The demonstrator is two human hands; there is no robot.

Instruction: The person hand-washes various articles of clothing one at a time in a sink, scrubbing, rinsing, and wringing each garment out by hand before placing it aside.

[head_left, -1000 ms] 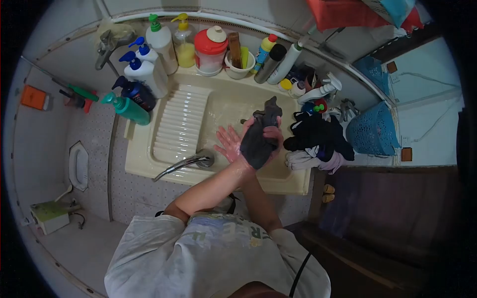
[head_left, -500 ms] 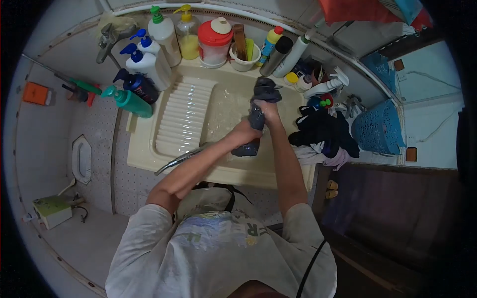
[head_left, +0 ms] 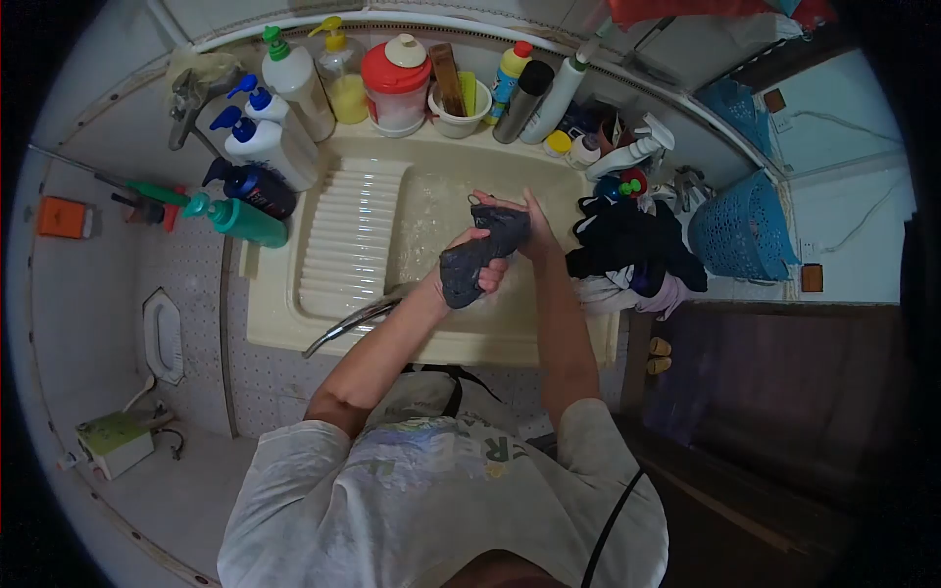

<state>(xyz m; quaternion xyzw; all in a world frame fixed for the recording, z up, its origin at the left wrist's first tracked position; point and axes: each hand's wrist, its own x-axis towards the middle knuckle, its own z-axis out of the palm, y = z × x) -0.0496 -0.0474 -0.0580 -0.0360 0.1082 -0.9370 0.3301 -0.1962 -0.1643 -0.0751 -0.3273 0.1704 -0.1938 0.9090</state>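
A wet dark grey cloth (head_left: 482, 250), bunched up, is held over the basin of the cream sink (head_left: 578, 345). My left hand (head_left: 493, 276) has its fingers wrapped round the lower left part of the cloth. At the cloth's upper right end, my right hand (head_left: 537, 235) grips it, with the thumb pointing up and some fingertips showing beyond the far edge. Water with bubbles (head_left: 426, 211) lies in the basin. The ribbed washboard (head_left: 348, 235) is to the left of both hands, and the metal faucet (head_left: 353, 323) reaches across the near edge.
Pump bottles (head_left: 270, 152), a red-lidded container (head_left: 395, 88) and a white cup (head_left: 461, 120) line the sink's back and left rim. Dark clothes (head_left: 637, 245) are piled at the right, beside a blue basket (head_left: 742, 230). A spray bottle (head_left: 632, 152) stands behind the pile.
The cloth was stretched lengthwise between my hands half a second ago and is now more bunched. My left hand has moved left, and my right hand has come down to the cloth's right side.
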